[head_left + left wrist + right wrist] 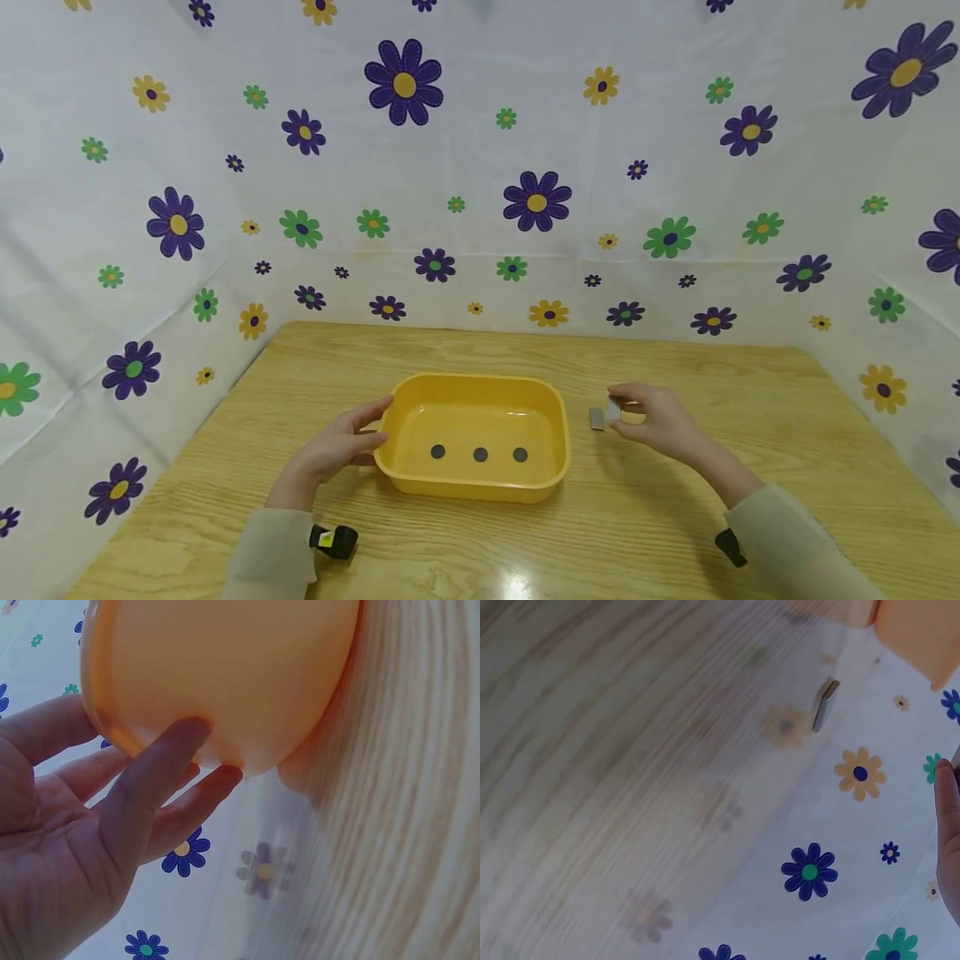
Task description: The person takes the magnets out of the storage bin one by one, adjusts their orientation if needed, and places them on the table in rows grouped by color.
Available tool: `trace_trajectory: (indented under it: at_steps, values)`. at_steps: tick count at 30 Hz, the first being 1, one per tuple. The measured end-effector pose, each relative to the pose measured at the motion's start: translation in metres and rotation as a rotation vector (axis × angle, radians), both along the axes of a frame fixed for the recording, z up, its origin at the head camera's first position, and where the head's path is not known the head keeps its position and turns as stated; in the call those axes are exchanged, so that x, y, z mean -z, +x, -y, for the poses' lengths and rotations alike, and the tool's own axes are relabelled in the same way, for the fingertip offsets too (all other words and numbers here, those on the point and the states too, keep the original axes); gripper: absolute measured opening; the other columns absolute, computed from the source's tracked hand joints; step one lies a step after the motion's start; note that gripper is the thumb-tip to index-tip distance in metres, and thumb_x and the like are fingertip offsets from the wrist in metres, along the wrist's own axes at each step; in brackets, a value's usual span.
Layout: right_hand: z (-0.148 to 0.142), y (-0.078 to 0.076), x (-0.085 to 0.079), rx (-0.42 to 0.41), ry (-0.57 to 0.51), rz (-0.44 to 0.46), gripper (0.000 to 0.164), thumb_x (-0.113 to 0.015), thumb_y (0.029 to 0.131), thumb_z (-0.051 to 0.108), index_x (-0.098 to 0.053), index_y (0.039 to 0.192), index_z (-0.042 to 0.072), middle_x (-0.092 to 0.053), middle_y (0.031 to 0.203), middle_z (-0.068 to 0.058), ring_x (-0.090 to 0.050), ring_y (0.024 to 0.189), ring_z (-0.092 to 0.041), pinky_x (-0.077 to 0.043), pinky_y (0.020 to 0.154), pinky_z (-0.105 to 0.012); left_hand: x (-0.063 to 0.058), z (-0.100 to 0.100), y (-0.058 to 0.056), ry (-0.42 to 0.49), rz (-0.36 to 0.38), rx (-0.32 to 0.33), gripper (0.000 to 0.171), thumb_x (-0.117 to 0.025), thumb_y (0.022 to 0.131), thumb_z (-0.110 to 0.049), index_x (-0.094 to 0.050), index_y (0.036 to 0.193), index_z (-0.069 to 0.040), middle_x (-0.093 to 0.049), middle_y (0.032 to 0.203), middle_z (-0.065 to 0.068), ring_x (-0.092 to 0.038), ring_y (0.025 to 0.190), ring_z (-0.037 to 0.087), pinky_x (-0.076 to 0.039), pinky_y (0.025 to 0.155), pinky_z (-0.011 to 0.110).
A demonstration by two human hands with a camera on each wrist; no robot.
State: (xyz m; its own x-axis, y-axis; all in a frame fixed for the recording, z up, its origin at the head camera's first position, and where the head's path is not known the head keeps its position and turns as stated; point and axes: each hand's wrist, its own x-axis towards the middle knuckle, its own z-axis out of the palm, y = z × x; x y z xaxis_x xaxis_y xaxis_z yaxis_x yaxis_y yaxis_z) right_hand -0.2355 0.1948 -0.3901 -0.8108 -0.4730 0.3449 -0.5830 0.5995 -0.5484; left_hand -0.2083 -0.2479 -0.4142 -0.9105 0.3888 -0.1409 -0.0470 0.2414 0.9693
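Note:
A yellow plastic basin (480, 492) sits on the wooden table with three dark round discs (481, 455) inside, in a row near its front wall. At the basin's left end, my left hand (339, 443) touches the outer wall and rim with thumb and fingertips, as the left wrist view shows on the basin (225, 667). To the right of the basin, my right hand (658, 421) pinches a small pale-grey rectangular piece (613, 409) between thumb and fingers. A similar flat grey piece (597, 418) lies on the table just left of it. In the right wrist view only part of the hand (949, 847) shows.
The wooden table (480, 550) runs back to a white cloth (465, 150) printed with flowers, which also stands at both sides. Black wrist cameras are strapped under both sleeves (273, 542).

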Motion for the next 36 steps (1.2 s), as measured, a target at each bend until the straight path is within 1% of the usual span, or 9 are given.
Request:
trace_trajectory:
  at_steps: [4, 9, 15, 23, 32, 36]
  values:
    - [-0.008, 0.000, 0.001, 0.018, 0.008, -0.002, 0.040, -0.067, 0.073, -0.001, -0.054, 0.108, -0.014, -0.058, 0.101, -0.026, -0.060, 0.087, -0.033, -0.050, 0.073, -0.035, 0.000, 0.000, 0.000, -0.004, -0.001, 0.001, 0.064, -0.054, 0.088, -0.017, -0.019, 0.142, -0.008, -0.016, 0.142, 0.022, -0.047, 0.110, 0.033, -0.048, 0.079, 0.039]
    - [-0.018, 0.000, 0.003, 0.044, 0.029, -0.007, 0.039, -0.068, 0.073, -0.001, -0.054, 0.107, -0.016, -0.058, 0.101, -0.027, -0.060, 0.085, -0.034, -0.051, 0.071, -0.034, 0.000, 0.001, 0.000, -0.005, 0.003, 0.006, 0.064, -0.054, 0.089, -0.016, -0.019, 0.142, -0.008, -0.016, 0.142, 0.022, -0.046, 0.111, 0.034, -0.048, 0.079, 0.040]
    - [-0.029, -0.001, 0.005, 0.070, 0.065, 0.022, 0.040, -0.067, 0.074, 0.000, -0.053, 0.107, -0.016, -0.057, 0.102, -0.029, -0.059, 0.087, -0.035, -0.050, 0.072, -0.036, 0.003, 0.002, -0.001, -0.012, -0.002, 0.012, 0.063, -0.053, 0.089, -0.015, -0.019, 0.142, -0.007, -0.016, 0.142, 0.022, -0.047, 0.110, 0.034, -0.048, 0.079, 0.040]
    - [-0.041, -0.001, 0.007, 0.092, 0.101, 0.037, 0.040, -0.067, 0.074, -0.001, -0.052, 0.108, -0.017, -0.056, 0.103, -0.030, -0.059, 0.088, -0.037, -0.050, 0.072, -0.038, 0.001, 0.001, -0.001, -0.001, -0.006, 0.014, 0.064, -0.054, 0.088, -0.016, -0.019, 0.141, -0.007, -0.016, 0.143, 0.021, -0.047, 0.110, 0.033, -0.048, 0.079, 0.040]
    - [-0.047, -0.005, 0.009, 0.110, 0.174, 0.021, 0.041, -0.069, 0.072, 0.000, -0.053, 0.105, -0.017, -0.056, 0.101, -0.030, -0.059, 0.085, -0.036, -0.051, 0.070, -0.038, 0.000, 0.000, 0.000, -0.002, -0.008, 0.015, 0.062, -0.051, 0.090, -0.012, -0.018, 0.141, -0.006, -0.016, 0.143, 0.022, -0.045, 0.112, 0.036, -0.047, 0.080, 0.041]
    - [-0.048, -0.007, 0.010, 0.110, 0.218, 0.003, 0.040, -0.069, 0.071, 0.000, -0.055, 0.104, -0.017, -0.057, 0.099, -0.029, -0.060, 0.082, -0.035, -0.052, 0.067, -0.037, 0.001, 0.001, -0.001, -0.006, -0.014, 0.016, 0.062, -0.052, 0.089, -0.013, -0.019, 0.141, -0.007, -0.016, 0.143, 0.022, -0.045, 0.112, 0.036, -0.047, 0.080, 0.041]
